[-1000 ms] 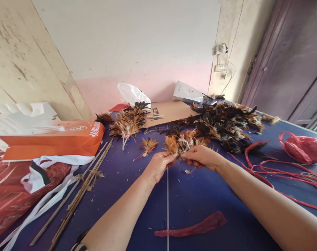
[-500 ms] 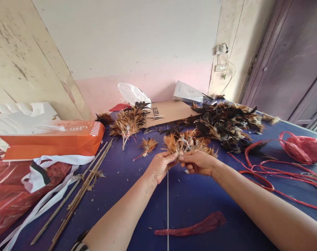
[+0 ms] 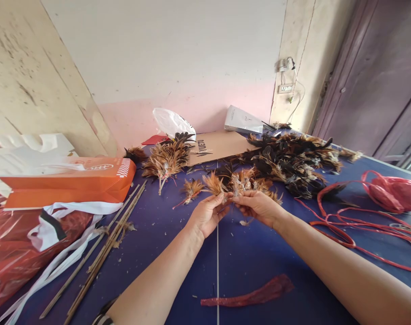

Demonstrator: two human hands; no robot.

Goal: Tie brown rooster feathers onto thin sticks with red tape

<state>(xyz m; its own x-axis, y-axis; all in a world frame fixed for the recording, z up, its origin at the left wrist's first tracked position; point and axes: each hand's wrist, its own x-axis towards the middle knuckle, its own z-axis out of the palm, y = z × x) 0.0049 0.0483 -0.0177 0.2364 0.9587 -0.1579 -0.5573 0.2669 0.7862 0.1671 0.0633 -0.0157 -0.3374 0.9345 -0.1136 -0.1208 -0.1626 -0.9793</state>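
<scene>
Near the middle of the blue table [image 3: 178, 253], my left hand [image 3: 208, 214] pinches a small tuft of orange-brown feathers [image 3: 215, 184] by its base, the feather tips pointing away from me. Close beside it, my right hand [image 3: 259, 206] is closed at the same base, thumb and forefinger together; what exactly its fingertips hold is hidden. Just behind my right hand lies a loose pile of brown and whitish feathers [image 3: 242, 179]. A small feather bundle bound with red string [image 3: 192, 189] rests left of my left hand.
A large heap of dark feathers [image 3: 290, 158] lies back right, beside a cardboard sheet [image 3: 222, 144]. Red plastic ribbon [image 3: 341, 214] trails at right; a red strip [image 3: 249, 293] lies in front. Thin sticks [image 3: 107, 248], an orange bag [image 3: 73, 183] and a feather duster head [image 3: 166, 160] are at left.
The feather tuft in my left hand has separated slightly leftward from the pile behind. My fingers have shifted a little at its base; the left fingers have loosened.
</scene>
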